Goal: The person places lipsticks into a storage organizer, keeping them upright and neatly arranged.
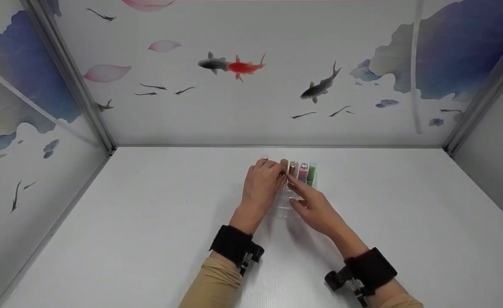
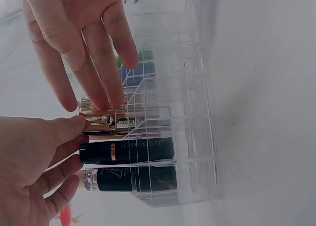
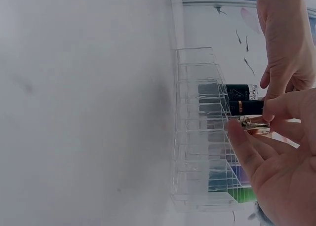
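Observation:
A clear acrylic organizer (image 1: pixel 283 210) with rows of compartments stands on the table, several cosmetic tubes upright in its back row. At its left side, my left hand (image 1: pixel 260 182) pinches the top of a gold lipstick tube (image 2: pixel 111 121) with lettering on it. From the right, my right hand (image 1: pixel 317 207) reaches in with extended fingers, its fingertips right at the gold tube in the left wrist view. Beside that tube are a black lipstick (image 2: pixel 128 151) with a gold band and a black tube with a clear ribbed cap (image 2: pixel 91 179). My left fingers partly cover their tops.
Toward the right end of the organizer are a pink-and-purple tube (image 1: pixel 303 172) and a green tube (image 1: pixel 312 173). White table surface (image 1: pixel 148 235) surrounds the organizer. Printed panels (image 1: pixel 255 111) with fish and petals enclose the back and sides.

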Motion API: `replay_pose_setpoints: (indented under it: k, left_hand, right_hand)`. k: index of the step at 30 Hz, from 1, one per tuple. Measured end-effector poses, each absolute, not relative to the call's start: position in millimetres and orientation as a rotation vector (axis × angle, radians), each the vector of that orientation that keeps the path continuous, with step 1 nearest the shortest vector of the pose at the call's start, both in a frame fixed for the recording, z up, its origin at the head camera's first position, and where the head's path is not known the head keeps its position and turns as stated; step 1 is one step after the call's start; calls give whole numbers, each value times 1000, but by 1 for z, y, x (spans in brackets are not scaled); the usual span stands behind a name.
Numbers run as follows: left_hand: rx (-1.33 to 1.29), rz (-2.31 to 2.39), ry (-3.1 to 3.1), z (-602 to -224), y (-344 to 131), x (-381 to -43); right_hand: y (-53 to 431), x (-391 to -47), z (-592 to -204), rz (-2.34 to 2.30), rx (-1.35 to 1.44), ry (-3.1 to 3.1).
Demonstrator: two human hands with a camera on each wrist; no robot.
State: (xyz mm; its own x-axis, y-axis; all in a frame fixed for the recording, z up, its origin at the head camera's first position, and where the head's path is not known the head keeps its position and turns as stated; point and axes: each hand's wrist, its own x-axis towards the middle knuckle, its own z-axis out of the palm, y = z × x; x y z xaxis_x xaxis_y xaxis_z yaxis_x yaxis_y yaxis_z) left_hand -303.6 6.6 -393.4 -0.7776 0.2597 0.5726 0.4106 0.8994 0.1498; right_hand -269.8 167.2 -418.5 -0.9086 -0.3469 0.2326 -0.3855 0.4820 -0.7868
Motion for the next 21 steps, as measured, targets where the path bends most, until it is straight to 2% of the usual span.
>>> replay_pose_setpoints:
  k: [21]
  left_hand:
    - [-479,-455,-2437,-399,-5,-299]
  right_hand:
    - [172,-269,-414,1249,617,-2674]
